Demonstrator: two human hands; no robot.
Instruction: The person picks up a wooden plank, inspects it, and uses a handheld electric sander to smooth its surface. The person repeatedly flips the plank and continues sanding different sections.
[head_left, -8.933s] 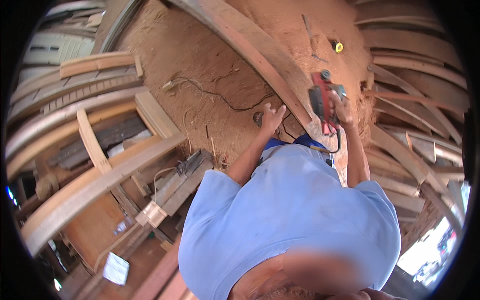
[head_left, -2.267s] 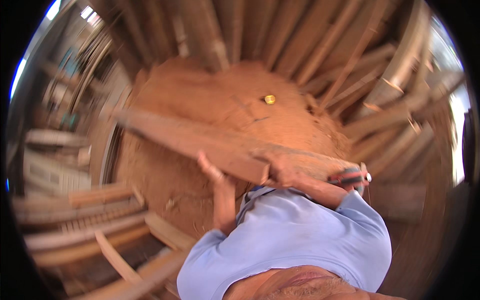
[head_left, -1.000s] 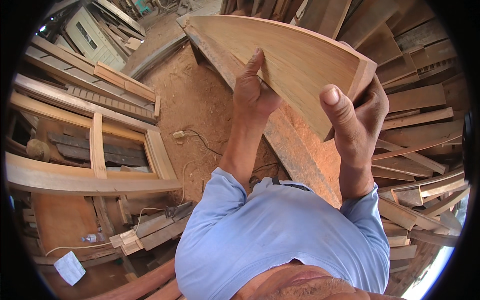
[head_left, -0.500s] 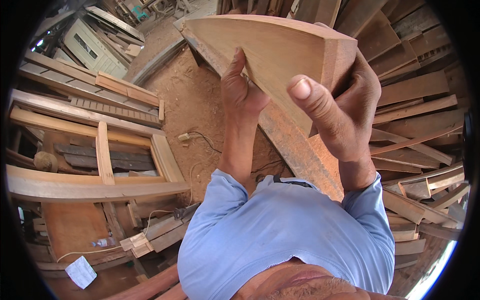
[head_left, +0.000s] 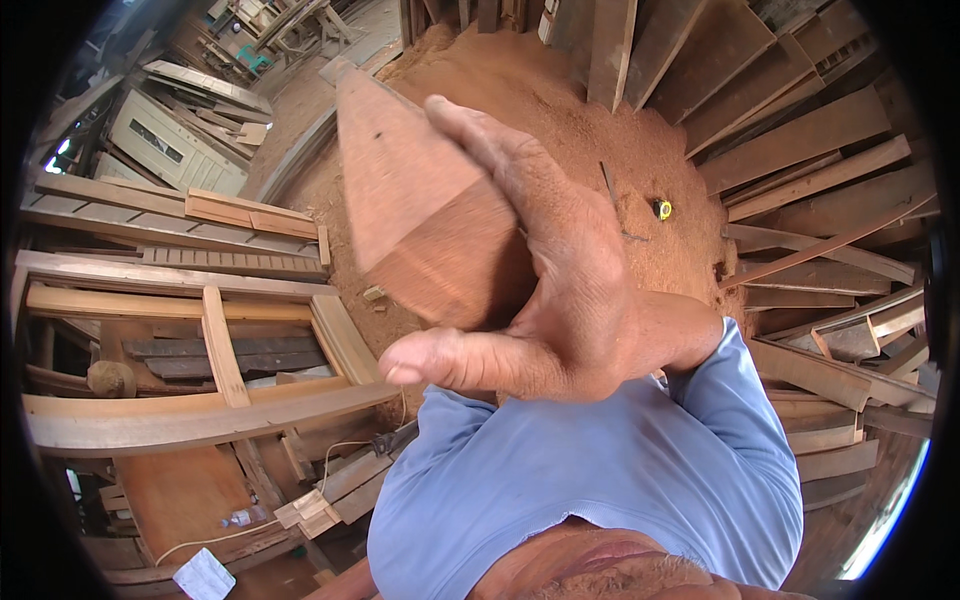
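Observation:
My right hand [head_left: 560,300] fills the middle of the view, very close to the camera. Its fingers wrap the near end of a thick reddish wooden piece [head_left: 400,190], with the thumb stretched out to the left underneath. The piece runs away from me toward the upper left, end-on and slightly blurred. My blue shirt [head_left: 600,480] covers the lower middle. My left hand does not show; the wood and my right hand cover where it was.
The ground is covered in red sawdust [head_left: 600,130], with a yellow tape measure [head_left: 662,209] lying on it. Planks [head_left: 820,140] are stacked at the right and top. Wooden frames [head_left: 220,340] lie at the left, beside a white panel [head_left: 175,150] and a cable.
The wooden piece has swung up closer to the camera and turned end-on. My right hand now fills the centre, and my left hand has dropped out of sight.

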